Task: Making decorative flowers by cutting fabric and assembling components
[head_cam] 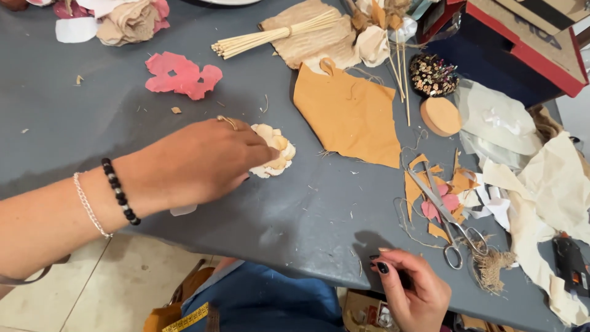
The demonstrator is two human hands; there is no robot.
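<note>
My left hand (196,161) is pressing its closed fingertips on the cream fabric flower (275,151). Petals under them could be shifting loose. My right hand (413,290) is curling empty at the table edge (295,261)

2 hands (203,161) are seen, 1 pair of scissors (444,215), 1 bundle of sticks (270,35), 1 tan cloth piece (347,114), 1 pink scrap (181,75), 1 round wooden disc (440,115).

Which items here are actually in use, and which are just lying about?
In use:
- left hand pressing on the cream fabric flower
- right hand at the table edge, holding nothing visible

Lying about:
- scissors
- tan fabric piece
- pink scrap
- bundle of sticks
- pincushion
- glue gun
</note>
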